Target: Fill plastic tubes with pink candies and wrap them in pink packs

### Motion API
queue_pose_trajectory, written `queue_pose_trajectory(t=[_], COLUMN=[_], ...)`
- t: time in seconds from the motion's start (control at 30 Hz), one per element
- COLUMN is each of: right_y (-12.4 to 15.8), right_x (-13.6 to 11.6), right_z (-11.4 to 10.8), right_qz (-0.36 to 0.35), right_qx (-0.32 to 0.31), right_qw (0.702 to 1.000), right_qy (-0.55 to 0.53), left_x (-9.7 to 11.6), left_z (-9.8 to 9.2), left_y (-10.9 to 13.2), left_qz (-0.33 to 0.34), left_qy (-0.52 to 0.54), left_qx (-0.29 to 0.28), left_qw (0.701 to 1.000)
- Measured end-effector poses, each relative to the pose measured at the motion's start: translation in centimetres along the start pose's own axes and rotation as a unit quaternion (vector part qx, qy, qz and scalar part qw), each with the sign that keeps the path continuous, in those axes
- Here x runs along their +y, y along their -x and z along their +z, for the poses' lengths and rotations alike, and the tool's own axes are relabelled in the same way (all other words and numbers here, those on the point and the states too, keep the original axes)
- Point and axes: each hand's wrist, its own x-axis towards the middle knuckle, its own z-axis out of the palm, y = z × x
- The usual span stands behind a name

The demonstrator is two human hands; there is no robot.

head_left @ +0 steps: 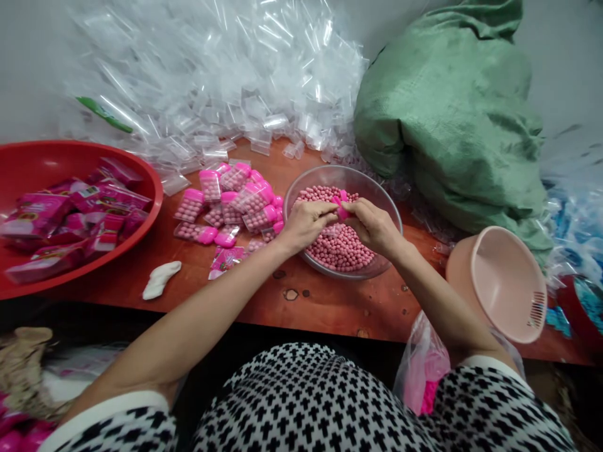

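Above the clear bowl [396,233], my left hand [306,223] and my right hand [375,226] meet fingertip to fingertip. Both pinch a small bright pink plastic cap [341,204], partly hidden by the fingers. Small round pink balls [343,248] fill the lower part of the bowl. Just below the fingers a clear plastic edge shows, too small to make out. Left of the bowl lies a heap of clear little boxes [257,197] with pink caps, filled with the same balls. A printed pink packet [226,260] lies in front of the heap.
On the left stands a red basin [157,198] holding pink packets. A crumpled white cloth [161,280] lies near the table's front edge. Empty clear tubes [226,75] pile up at the back. A green sack [447,94] and a tilted peach basin [506,282] occupy the right.
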Motion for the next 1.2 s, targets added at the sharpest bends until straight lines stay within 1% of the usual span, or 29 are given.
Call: queue_pose_trajectory(t=[0.1, 0.2, 0.3, 0.37, 0.4, 0.43, 0.47, 0.5, 0.53, 0.6, 0.63, 0.67, 0.7, 0.73, 0.8, 0.87, 0.93, 0.97, 1.03, 1.07, 1.13, 1.2], right_y=[0.4, 0.4, -0.1, -0.8, -1.1, -1.4, -1.6, -1.7, -1.7, -1.3, -0.9, -0.6, -0.3, -0.1, -0.1, -0.4, -1.0, -1.3, -1.8, -2.0, -2.3, -2.6], right_x=[-0.1, 0.0, 0.1, 0.1, 0.0, -0.1, -0.3, -0.4, -0.6, -0.7, -0.7, -0.6, -0.4, -0.2, 0.3, 0.7, 0.7, 0.6, 0.2, -0.1, -0.6, -0.9], right_z=[0.2, 0.3, 0.3, 0.1, 0.0, -0.2, -0.4, -0.5, -0.7, -0.9, -1.0, -1.0, -1.0, -0.9, -0.6, -0.3, 0.0, 0.2, 0.4, 0.6, 0.9, 1.4], right_qz=[-0.016, -0.039, -0.035, -0.006, 0.018, 0.049, 0.084, 0.12, 0.154, 0.206, 0.224, 0.238, 0.251, 0.263, 0.279, 0.284, 0.295, 0.307, 0.34, 0.357, 0.386, 0.406], right_qx=[-0.011, -0.032, -0.059, -0.059, -0.047, -0.026, 0.0, 0.024, 0.042, 0.065, 0.071, 0.077, 0.087, 0.098, 0.112, 0.094, 0.032, -0.009, -0.077, -0.094, -0.09, -0.054], right_qw=[1.0, 0.999, 0.998, 0.998, 0.997, 0.994, 0.984, 0.966, 0.937, 0.865, 0.832, 0.808, 0.791, 0.779, 0.766, 0.759, 0.748, 0.735, 0.698, 0.68, 0.651, 0.634], right_qy=[0.023, 0.017, -0.001, -0.028, -0.056, -0.098, -0.156, -0.229, -0.31, -0.454, -0.502, -0.534, -0.551, -0.561, -0.569, -0.578, -0.594, -0.604, -0.625, -0.634, -0.647, -0.656], left_x=[-0.1, -0.4, -0.7, -0.7, -0.7, -0.6, -0.5, -0.4, -0.3, -0.3, -0.2, -0.2, -0.2, -0.2, -0.3, -0.3, -0.4, -0.5, -0.5, -0.5, -0.5, -0.4], left_z=[0.1, 0.1, -0.1, -0.2, -0.2, -0.3, -0.3, -0.3, -0.3, -0.2, -0.2, -0.2, -0.1, -0.1, 0.0, 0.1, 0.1, 0.1, 0.1, 0.1, 0.0, 0.0], left_y=[0.2, 0.3, 0.2, 0.0, -0.1, -0.3, -0.5, -0.6, -0.8, -1.0, -1.0, -1.0, -1.0, -1.0, -0.9, -0.8, -0.7, -0.7, -0.8, -0.8, -0.8, -0.8], left_qz=[0.016, 0.026, 0.012, -0.007, -0.016, -0.027, -0.039, -0.054, -0.071, -0.102, -0.111, -0.112, -0.106, -0.095, -0.067, -0.04, -0.014, -0.002, 0.013, 0.015, 0.009, 0.002], left_qy=[-0.022, -0.041, -0.032, 0.009, 0.043, 0.085, 0.132, 0.18, 0.225, 0.288, 0.303, 0.308, 0.302, 0.291, 0.259, 0.223, 0.182, 0.16, 0.12, 0.106, 0.089, 0.082], left_qx=[-0.013, -0.017, -0.022, -0.01, -0.002, 0.008, 0.019, 0.03, 0.04, 0.055, 0.059, 0.059, 0.056, 0.052, 0.035, 0.016, 0.009, 0.013, 0.029, 0.036, 0.047, 0.048], left_qw=[1.0, 0.999, 0.999, 1.0, 0.999, 0.996, 0.99, 0.982, 0.971, 0.951, 0.945, 0.943, 0.946, 0.951, 0.963, 0.974, 0.983, 0.987, 0.992, 0.994, 0.995, 0.996])
